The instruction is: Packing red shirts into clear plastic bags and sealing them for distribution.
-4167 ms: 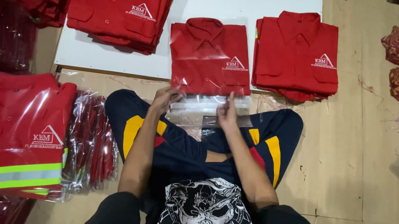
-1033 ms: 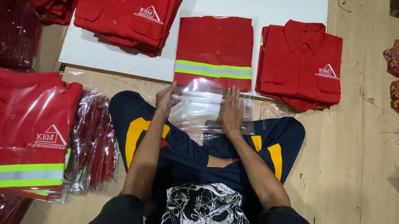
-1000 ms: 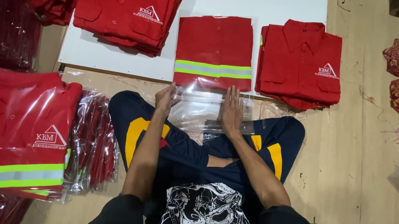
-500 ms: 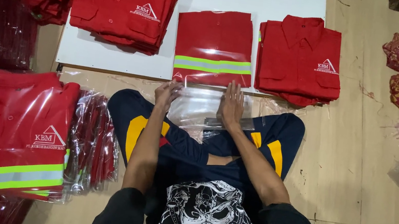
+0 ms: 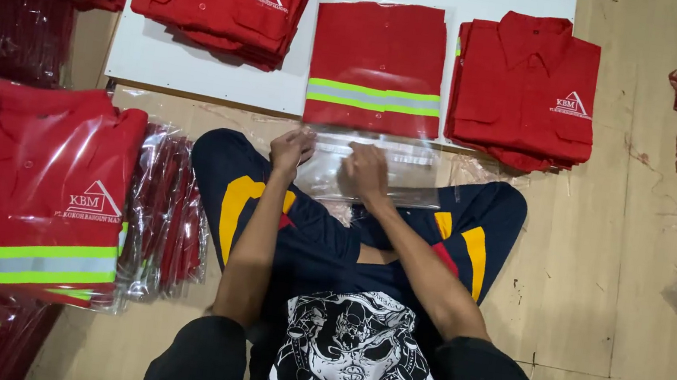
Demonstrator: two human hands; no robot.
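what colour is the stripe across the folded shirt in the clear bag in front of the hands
Yellow-green with a grey band through its middle, on the red folded shirt; the head view shows it.
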